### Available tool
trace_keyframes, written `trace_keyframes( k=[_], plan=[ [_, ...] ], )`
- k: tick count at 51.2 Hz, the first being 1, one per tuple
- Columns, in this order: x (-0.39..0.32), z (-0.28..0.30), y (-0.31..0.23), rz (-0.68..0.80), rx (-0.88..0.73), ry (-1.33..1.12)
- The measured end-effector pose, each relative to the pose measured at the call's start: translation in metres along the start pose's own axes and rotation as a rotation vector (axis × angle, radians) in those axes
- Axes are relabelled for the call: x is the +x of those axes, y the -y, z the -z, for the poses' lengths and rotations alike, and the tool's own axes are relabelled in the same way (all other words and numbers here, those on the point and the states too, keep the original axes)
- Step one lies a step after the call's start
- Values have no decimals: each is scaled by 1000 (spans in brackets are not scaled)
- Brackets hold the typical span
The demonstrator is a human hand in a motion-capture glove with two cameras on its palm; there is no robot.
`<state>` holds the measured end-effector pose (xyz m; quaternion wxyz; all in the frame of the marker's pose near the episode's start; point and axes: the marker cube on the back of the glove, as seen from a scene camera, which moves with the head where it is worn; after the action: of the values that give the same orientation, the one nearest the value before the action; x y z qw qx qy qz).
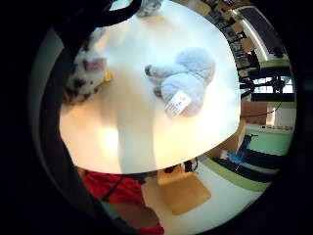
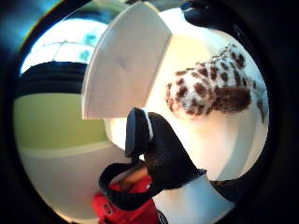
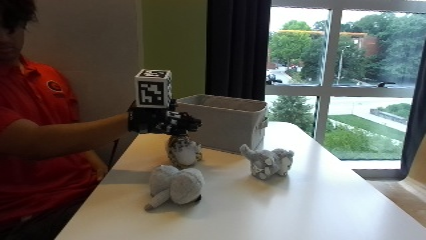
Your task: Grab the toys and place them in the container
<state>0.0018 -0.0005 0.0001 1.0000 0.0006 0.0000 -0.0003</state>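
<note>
While the gloved hand hovers, 3 plush toys front the container

My right hand wears a black glove, and my shirt is bright red with a small round badge on the chest. The table is plain white. The container at its far edge is pale grey-white. The toy under my glove is white with dark brown leopard-like spots and a dark brown patch. The plush nearest the table's near edge is soft pale grey with a white sewn-in tag. The third toy is grey and white. The wall strip behind is green, the curtain dark navy.
</note>
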Motion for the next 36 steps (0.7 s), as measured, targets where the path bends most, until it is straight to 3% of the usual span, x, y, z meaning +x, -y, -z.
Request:
trace_keyframes(
  k=[36],
  plan=[
    [-7, -9, 22, 40, -1, -2]
  ],
)
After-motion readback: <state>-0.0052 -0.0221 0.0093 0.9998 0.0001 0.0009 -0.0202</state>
